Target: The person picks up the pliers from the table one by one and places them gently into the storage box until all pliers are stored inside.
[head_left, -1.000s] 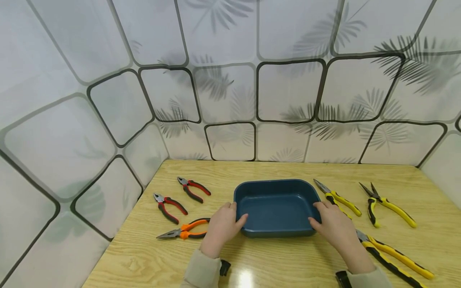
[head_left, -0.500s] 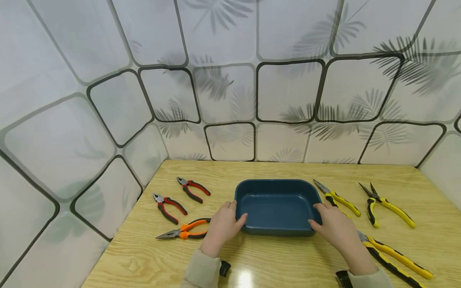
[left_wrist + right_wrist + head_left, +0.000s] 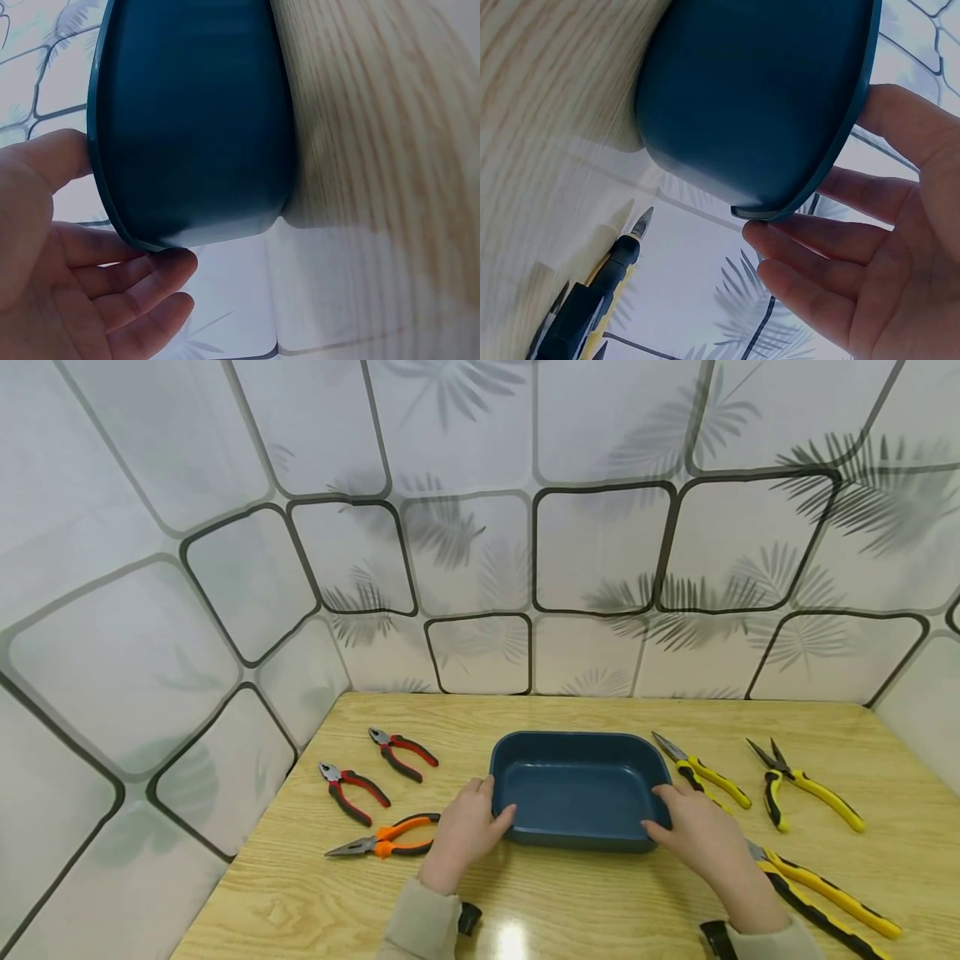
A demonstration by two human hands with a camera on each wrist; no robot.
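Observation:
A dark blue rectangular tray [image 3: 577, 797] with rounded corners stands upright on the table, with nothing in it. My left hand [image 3: 467, 827] holds its left end, the thumb at the near rim and the fingers around the side. At the right end my right hand [image 3: 693, 831] holds it in the same manner. In the left wrist view, the left hand's thumb and fingertips touch the rim of the tray [image 3: 195, 127]. Fingertips of the right hand [image 3: 877, 232] meet the tray's rim [image 3: 757, 105] in the right wrist view.
On the wooden table [image 3: 277, 902], red-and-black pliers [image 3: 352, 793] and a second such pair [image 3: 403, 756] lie left. Orange long-nose pliers [image 3: 386, 841] lie beside my left hand. To the right are yellow-and-black pliers [image 3: 701, 768], others [image 3: 806, 785], and a larger pair [image 3: 825, 893]. Patterned walls stand behind and left.
The tray has shifted very slightly to the right and away from me. Both hands stay at its ends, almost unmoved. The pliers lie as before.

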